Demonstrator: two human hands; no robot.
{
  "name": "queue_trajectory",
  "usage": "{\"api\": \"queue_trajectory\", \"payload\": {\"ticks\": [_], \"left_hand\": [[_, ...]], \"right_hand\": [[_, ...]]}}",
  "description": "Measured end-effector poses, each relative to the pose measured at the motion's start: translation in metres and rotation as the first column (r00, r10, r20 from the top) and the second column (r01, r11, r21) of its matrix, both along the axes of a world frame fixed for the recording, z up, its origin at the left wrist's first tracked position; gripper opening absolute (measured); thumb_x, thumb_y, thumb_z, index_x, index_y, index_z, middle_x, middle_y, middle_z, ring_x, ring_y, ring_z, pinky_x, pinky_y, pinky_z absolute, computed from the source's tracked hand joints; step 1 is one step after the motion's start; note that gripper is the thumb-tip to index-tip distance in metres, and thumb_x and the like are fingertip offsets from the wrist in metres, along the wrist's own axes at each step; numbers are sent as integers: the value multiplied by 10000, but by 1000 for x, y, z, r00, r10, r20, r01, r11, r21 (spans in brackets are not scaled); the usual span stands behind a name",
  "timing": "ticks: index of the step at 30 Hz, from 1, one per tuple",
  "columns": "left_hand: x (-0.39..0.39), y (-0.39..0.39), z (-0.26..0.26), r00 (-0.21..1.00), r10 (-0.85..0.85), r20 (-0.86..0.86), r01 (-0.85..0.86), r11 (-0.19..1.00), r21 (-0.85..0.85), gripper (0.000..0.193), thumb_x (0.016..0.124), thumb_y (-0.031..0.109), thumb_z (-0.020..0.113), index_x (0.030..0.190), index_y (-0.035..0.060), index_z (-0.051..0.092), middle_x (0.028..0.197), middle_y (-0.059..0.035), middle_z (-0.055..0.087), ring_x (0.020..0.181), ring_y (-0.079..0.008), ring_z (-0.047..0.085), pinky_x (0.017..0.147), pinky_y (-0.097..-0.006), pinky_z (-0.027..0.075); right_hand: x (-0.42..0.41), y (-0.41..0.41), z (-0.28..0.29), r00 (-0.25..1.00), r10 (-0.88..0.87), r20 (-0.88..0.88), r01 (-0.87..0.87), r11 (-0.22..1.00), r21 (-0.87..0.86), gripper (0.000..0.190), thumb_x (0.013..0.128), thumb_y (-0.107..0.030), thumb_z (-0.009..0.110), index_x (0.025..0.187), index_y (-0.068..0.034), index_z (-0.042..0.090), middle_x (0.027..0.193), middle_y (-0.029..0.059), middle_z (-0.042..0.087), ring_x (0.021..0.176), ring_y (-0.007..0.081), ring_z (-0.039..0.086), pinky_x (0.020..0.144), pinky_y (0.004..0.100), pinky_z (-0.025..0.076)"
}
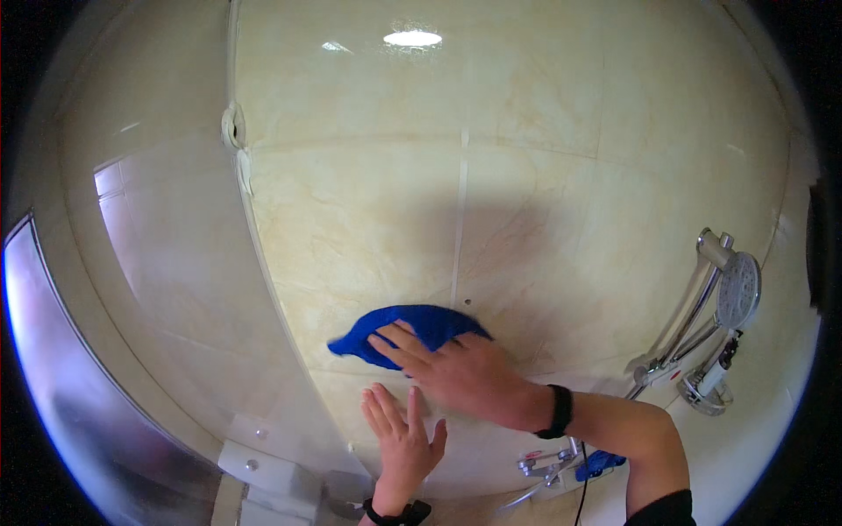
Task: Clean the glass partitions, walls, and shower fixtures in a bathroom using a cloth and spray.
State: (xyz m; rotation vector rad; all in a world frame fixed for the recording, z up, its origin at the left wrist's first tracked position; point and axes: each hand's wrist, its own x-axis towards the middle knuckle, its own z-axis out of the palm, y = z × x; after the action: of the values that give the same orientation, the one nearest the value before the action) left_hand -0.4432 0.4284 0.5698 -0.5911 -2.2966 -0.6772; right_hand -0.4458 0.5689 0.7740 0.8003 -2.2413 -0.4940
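Note:
My right hand (460, 371), wearing a black wristband, presses a blue cloth (421, 319) flat on the glossy beige tiled wall (368, 223). Its fingers spread over the cloth, with part of the fabric bunched up by the knuckles. One end of the cloth trails left in a narrow point. Below it, my left hand (401, 430) is raised with the palm towards the wall and holds nothing. Whether its fingertips touch the tile I cannot tell. A small dark hole (468, 302) shows in the wall just above the cloth.
On the right, a chrome shower head (738, 290) hangs on a rail, with a round wall shelf (707, 394) beside it. Lower down are a mixer tap (549, 465), a blue item (598, 464) and a black cable (583, 493). A white toilet cistern (270, 477) stands lower left.

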Motion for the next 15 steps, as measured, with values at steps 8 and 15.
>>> {"api": "queue_trajectory", "payload": {"ticks": [8,15], "left_hand": [[1,-22,-3,999,9,36,-8,1000,-4,896,894,323,761,1623,73,303,1633,-464,51,1503,-682,76,1174,-762,176],[-1,-24,-1,995,-47,85,50,998,-34,829,908,268,727,1605,48,337,1622,-481,33,1490,-701,60,1173,-762,172]], "right_hand": [[-7,48,61,891,-273,-363,74,876,-476,497,960,-304,647,1380,-42,604,1639,259,367,1530,476,312,1152,646,314],[-11,74,-127,890,-300,-344,54,818,-573,254,986,-288,608,1021,-44,547,1475,457,335,1394,716,271,1084,870,202]]}}
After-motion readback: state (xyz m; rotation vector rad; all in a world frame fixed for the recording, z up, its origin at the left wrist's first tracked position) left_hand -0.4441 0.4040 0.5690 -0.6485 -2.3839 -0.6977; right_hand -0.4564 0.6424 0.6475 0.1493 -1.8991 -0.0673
